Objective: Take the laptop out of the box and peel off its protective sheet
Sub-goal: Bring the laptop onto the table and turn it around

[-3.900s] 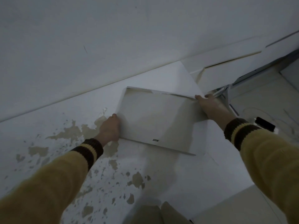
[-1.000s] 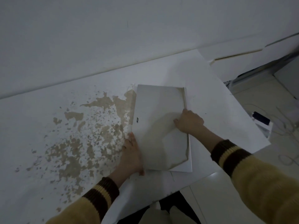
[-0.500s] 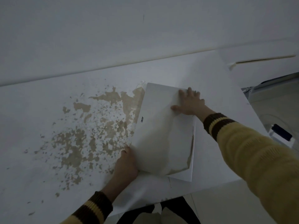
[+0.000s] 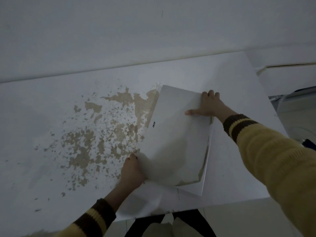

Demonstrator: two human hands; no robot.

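Observation:
A white laptop [image 4: 176,103] with a small dark logo lies flat on the white table [image 4: 236,171], its long side running away from me. A pale, wrinkled protective sheet [image 4: 172,165] covers its near part and trails loose over the table's front edge. My left hand [image 4: 132,171] is closed on the sheet at the laptop's near-left corner. My right hand [image 4: 208,106] lies palm down on the far-right corner, thumb spread and fingertips curled over the far edge. A bare strip of the laptop shows along its right side. No box is in view.
A large patch of flaked paint [image 4: 111,134] marks the table left of the laptop. A plain wall rises behind the table. A white appliance [image 4: 297,113] and a dark object [image 4: 309,144] stand off the right end. My legs [image 4: 171,224] show below the front edge.
The laptop, held up in both hands before, now lies turned on the table. My right hand slid from the right edge to the far-right corner. My left hand closed on the sheet.

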